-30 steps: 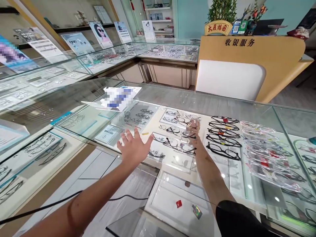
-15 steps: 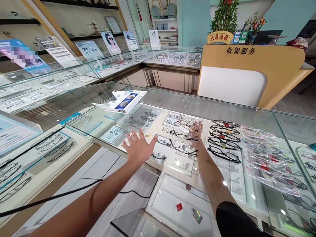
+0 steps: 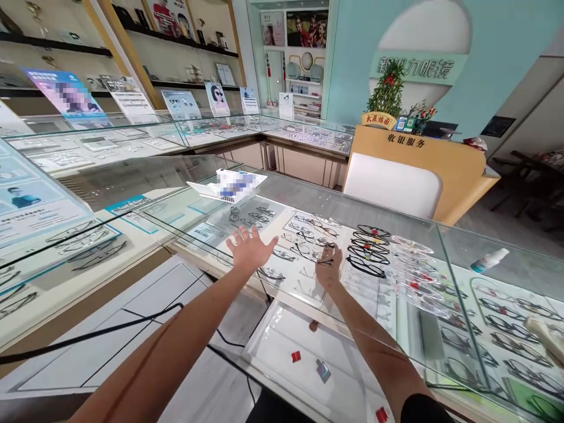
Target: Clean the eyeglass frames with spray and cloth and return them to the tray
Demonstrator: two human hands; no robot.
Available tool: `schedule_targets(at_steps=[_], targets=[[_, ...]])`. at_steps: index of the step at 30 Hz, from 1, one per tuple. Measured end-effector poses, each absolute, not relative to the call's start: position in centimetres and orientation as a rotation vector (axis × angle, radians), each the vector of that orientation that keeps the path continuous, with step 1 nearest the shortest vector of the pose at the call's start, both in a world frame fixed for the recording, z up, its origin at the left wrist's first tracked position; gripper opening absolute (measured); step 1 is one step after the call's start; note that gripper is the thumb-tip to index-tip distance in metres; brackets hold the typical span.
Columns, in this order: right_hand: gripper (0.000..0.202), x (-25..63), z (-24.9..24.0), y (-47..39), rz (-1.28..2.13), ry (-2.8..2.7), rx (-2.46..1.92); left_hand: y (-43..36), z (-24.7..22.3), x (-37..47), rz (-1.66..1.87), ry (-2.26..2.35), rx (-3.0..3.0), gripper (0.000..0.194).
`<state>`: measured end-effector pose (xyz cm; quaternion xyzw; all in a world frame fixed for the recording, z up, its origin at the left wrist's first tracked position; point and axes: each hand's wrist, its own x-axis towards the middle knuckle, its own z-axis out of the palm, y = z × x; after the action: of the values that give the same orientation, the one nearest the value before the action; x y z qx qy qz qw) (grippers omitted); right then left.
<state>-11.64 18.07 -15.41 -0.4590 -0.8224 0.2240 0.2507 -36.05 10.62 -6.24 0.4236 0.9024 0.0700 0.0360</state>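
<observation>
My left hand (image 3: 253, 251) lies palm down with spread fingers on the glass top of the display counter (image 3: 304, 187). My right hand (image 3: 329, 267) is inside the case, seen through the glass, its fingers closed at the right end of a row of eyeglasses (image 3: 311, 251). It grips the end of a dark-rimmed pair; the fingertips are partly hidden. Behind are more eyeglasses (image 3: 326, 223) in rows on a white board. Right of my hand, black eyeglasses (image 3: 366, 267) lie stacked in a column, beside a column of clear-framed eyeglasses (image 3: 414, 276).
A white folded card stand (image 3: 233, 187) stands on the glass top. A spray bottle (image 3: 491, 259) lies at the right. Below me is a pulled-out white tray (image 3: 282, 329) with a red tag (image 3: 295, 356) and a silver tag (image 3: 323, 371). A black cable (image 3: 101, 329) crosses at left.
My right hand has drawn back from the rear rows toward the front row's right end. My left hand stays spread on the glass. The view has tilted up and turned right.
</observation>
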Motion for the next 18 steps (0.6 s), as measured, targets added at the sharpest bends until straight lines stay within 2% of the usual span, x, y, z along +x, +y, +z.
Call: schedule_targets(at_steps=[3,8,13,16,18], targets=[[0.068,-10.2,-15.9,12.9,0.601,-2.301,-1.37,10.7,-6.1,-36.1,0.239,2.762,1.313,0.119],[0.067,-6.3,-13.9,4.8,0.758,-2.541,-1.263,10.9,-6.1,-36.2,0.291,2.741,1.298,0.124],[0.051,-1.1,-5.5,-1.1,1.168,-2.705,-1.025,11.1,-6.2,-36.2,0.268,2.742,1.311,0.122],[0.052,1.3,0.7,-2.6,1.296,-2.742,-0.904,11.1,-6.4,-36.3,0.286,2.747,1.314,0.124],[0.06,2.2,4.2,-1.8,1.221,-2.723,-0.887,11.2,-6.5,-36.4,0.299,2.743,1.325,0.125]])
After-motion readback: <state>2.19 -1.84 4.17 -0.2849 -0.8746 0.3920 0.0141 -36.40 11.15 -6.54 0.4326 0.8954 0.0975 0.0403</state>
